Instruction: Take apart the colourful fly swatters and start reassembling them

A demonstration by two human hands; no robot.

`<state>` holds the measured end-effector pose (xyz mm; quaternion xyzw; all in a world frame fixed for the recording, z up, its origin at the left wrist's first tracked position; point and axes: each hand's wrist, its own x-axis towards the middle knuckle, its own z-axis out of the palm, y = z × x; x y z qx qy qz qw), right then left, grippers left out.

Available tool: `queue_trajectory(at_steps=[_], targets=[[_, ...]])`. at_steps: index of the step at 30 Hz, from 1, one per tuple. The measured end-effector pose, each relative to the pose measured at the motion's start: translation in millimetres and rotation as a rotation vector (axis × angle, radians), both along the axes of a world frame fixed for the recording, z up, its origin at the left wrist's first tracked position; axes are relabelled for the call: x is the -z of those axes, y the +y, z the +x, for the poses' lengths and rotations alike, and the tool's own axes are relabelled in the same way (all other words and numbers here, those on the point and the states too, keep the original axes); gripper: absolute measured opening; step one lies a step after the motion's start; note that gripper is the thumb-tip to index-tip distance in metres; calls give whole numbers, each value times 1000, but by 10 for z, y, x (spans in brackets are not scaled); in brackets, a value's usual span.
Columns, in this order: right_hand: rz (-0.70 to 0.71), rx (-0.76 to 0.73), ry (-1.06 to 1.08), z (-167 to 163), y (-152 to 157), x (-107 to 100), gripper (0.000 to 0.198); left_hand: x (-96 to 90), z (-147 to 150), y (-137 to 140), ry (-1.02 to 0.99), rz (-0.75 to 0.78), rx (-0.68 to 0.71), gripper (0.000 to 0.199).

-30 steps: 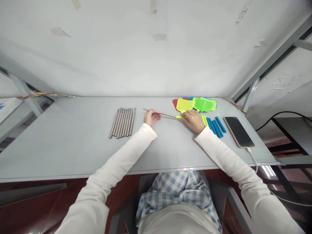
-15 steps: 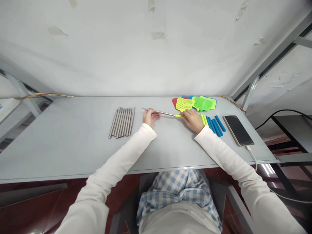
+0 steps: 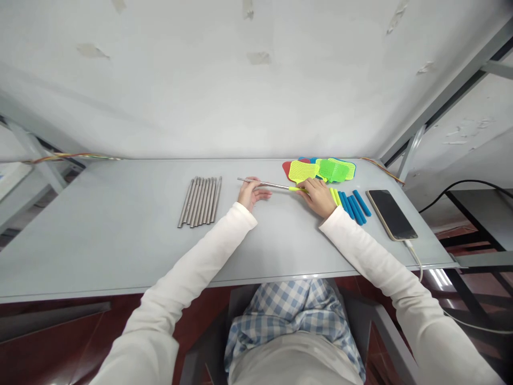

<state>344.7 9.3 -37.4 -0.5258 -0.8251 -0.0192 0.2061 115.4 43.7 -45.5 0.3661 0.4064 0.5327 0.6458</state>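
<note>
My left hand (image 3: 249,194) pinches a thin metal rod (image 3: 274,185) between thumb and forefinger, its other fingers loosely stretched out. The rod lies nearly level, its narrow tip pointing left past the hand. At its right end is a yellow-green handle sleeve (image 3: 294,189), and my right hand (image 3: 318,197) is closed around that sleeve, hiding most of it. Just behind the right hand lie perforated fly swatter heads (image 3: 303,171) in yellow, green, red and blue. Beside that hand are yellow-green sleeves (image 3: 335,197) and several blue sleeves (image 3: 356,209).
Several metal rods (image 3: 200,202) lie side by side on the grey table (image 3: 120,230), left of my hands. A phone (image 3: 391,215) with a white charging cable (image 3: 414,255) rests at the right. A white wall (image 3: 180,96) stands behind the table.
My left hand and the rod have shifted slightly right, the rod's left tip with them. The right hand and its sleeve have stayed almost in place.
</note>
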Motion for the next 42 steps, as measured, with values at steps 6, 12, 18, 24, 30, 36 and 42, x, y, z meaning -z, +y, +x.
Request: queue_trajectory(at_steps=[6, 12, 18, 24, 30, 36, 42], targets=[[17, -46, 93, -74, -57, 5, 31, -34, 87, -127, 142, 102, 231, 39], [56, -62, 121, -167, -129, -21, 32, 29, 189, -253, 176, 207, 288, 39], [48, -105, 158, -281, -195, -19, 34, 38, 209, -336, 263, 366, 301, 32], [66, -72, 166, -254, -200, -56, 36, -42, 212, -363, 159, 411, 51, 16], [79, 210, -34, -208, -14, 71, 50, -85, 2, -226, 482, 482, -50, 15], [-21, 314, -119, -251, 80, 206, 61, -50, -70, -146, 1205, 669, 62, 24], [15, 363, -136, -215, 11, 123, 54, 23, -69, -136, 1386, 749, 56, 29]])
